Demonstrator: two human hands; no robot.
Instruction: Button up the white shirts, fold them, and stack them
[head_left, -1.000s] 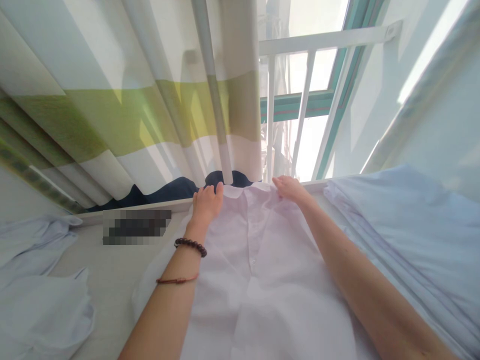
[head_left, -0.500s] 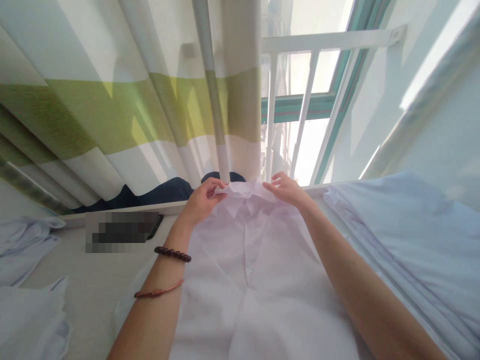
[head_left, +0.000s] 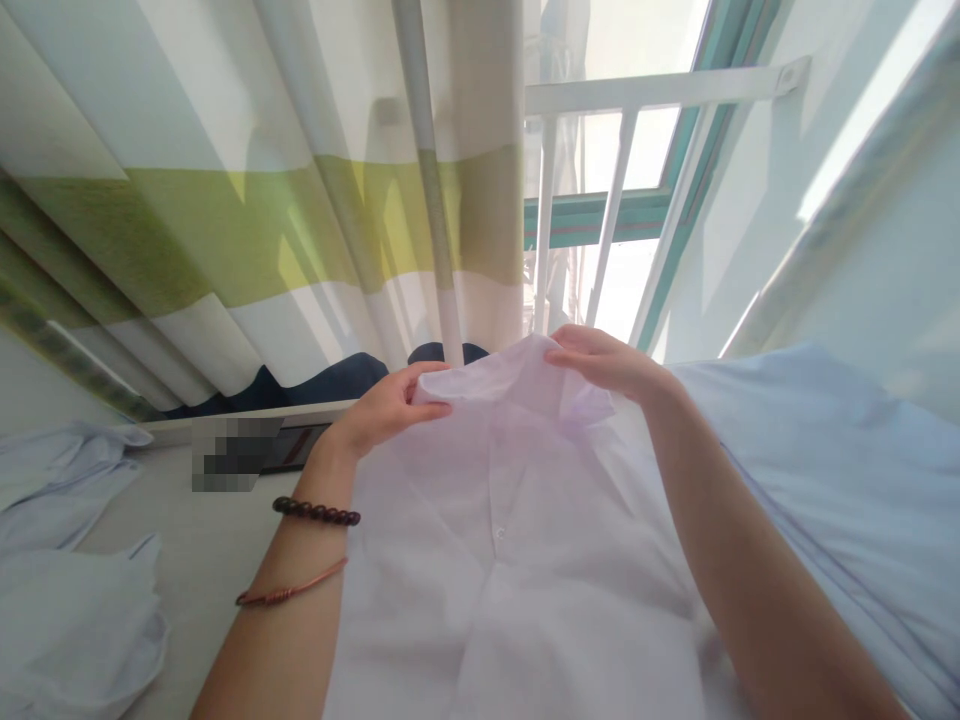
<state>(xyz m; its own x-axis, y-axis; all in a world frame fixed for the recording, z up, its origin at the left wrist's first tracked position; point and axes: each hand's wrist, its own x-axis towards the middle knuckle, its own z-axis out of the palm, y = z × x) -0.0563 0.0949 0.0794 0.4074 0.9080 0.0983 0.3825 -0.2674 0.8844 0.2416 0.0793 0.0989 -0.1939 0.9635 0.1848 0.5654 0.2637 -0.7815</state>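
Observation:
A white button-up shirt (head_left: 495,560) lies front side up before me, its collar end away from me and its button placket down the middle. My left hand (head_left: 386,405) pinches the upper left of the shirt between thumb and fingers. At the upper right, my right hand (head_left: 600,355) grips the fabric too, a little higher than the left. Between the hands the top of the shirt is raised and folded over, so the collar's shape is partly hidden. A dark beaded bracelet (head_left: 316,511) and a thin brown cord bracelet (head_left: 289,594) circle my left wrist and forearm.
Folded white clothes (head_left: 840,470) lie on the right. More white garments (head_left: 82,620) are on the left. A dark, partly blurred-out flat object (head_left: 289,450) rests near the back ledge. Beyond hang a green-and-white curtain (head_left: 315,230) and a white railing (head_left: 652,95) before the window.
My hands have moved apart, the right one up and to the right. The shirt's collar end is now lifted and folded over, with the fabric stretched between them.

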